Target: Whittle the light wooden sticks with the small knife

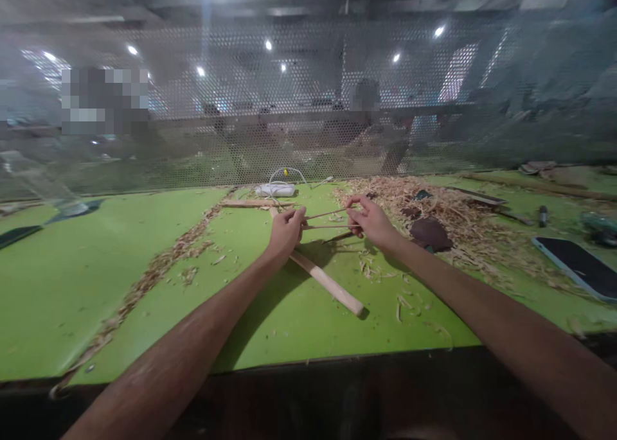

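Observation:
Two thin wooden sticks (328, 214) stretch between my hands above the green table. My left hand (286, 231) is closed around their left ends. At their right ends, the fingers of my right hand (370, 223) are pinched, one stick higher than the other. Below my left hand a pale wooden bar (328, 282) lies slanted on the table, its near end pointing right toward me. A narrow dark pointed thing (339, 237) shows under the sticks near my right hand; its kind I cannot tell.
Wood shavings (400, 189) heap at the back right, with a dark brown piece (430, 233) among them. A phone (578, 266) lies far right. Behind stand a white power strip (276, 190) with a cable and a perforated screen (299, 132). A clear bottle (53, 180) is at left.

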Available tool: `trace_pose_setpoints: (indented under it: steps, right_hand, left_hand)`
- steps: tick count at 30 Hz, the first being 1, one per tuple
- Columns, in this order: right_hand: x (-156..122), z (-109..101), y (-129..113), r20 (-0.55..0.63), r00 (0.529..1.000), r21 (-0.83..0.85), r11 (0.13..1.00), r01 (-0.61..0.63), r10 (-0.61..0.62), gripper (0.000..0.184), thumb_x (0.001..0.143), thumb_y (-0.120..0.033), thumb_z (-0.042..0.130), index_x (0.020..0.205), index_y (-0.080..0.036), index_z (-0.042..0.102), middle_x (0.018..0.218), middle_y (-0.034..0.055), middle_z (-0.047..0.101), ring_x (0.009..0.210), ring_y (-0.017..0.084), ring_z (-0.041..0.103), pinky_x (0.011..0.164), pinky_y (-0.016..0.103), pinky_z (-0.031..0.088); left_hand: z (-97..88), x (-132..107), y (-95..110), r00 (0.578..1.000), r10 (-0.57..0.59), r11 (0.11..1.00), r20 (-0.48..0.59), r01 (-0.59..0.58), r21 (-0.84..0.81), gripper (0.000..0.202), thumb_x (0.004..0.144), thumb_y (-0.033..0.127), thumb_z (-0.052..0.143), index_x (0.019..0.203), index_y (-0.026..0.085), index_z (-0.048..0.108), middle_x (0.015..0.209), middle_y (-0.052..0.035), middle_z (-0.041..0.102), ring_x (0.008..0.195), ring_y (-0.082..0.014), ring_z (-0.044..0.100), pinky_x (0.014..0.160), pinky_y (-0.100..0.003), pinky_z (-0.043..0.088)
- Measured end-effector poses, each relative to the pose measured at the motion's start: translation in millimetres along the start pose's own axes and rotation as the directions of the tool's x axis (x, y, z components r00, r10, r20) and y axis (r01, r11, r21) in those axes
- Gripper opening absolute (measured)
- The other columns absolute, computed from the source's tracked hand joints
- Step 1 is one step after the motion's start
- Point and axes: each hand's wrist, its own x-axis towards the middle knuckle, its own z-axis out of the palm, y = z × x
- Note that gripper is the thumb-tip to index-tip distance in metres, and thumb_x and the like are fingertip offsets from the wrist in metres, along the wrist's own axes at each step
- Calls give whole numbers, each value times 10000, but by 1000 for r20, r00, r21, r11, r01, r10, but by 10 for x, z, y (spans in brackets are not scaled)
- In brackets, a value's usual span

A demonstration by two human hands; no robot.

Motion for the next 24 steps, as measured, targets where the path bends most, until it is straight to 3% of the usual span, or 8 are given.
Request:
trace_pose_setpoints:
  steps: [7,11,16,20,24]
  right_hand:
    - [28,-8,60,-2,999,50,998,-38,38,265,946,-394,807,1008,-239,602,651,-49,587,539,124,505,475,206,437]
    - [70,-25,100,-36,996,78,994,-82,85,373,969,-486,796,839,-213,579,580,-54,490,497,102,439,449,195,396]
    - [90,-58,124,1,996,117,989,-88,89,545,944,-624,804,703,-201,558,516,-60,419,460,86,389,444,204,364]
    - [81,-60,101,28,996,115,989,-88,86,524,945,-570,832,691,-186,581,534,-48,455,473,84,421,479,216,380]
    - [78,-51,93,33,996,92,992,-91,88,412,914,-469,871,750,-151,668,590,-9,553,519,97,490,500,225,383]
  left_hand:
    - [9,40,-3,999,16,1000,-37,-17,-1,393,962,346,617,602,206,542,438,63,413,363,-76,329,372,-193,270]
    - [-1,63,-39,997,79,997,-24,-79,27,387,957,373,624,612,208,559,447,63,412,382,-84,336,390,-202,267]
    - [-34,97,-92,986,169,983,-5,-168,74,392,948,416,631,623,204,579,504,48,453,427,-88,347,413,-215,268]
    - [-45,110,-111,988,151,986,-17,-149,79,413,947,466,653,635,207,576,519,48,455,428,-91,350,415,-221,283]
    - [-42,99,-93,994,68,993,-87,-59,101,441,967,500,651,647,206,577,514,45,461,392,-94,361,378,-222,287]
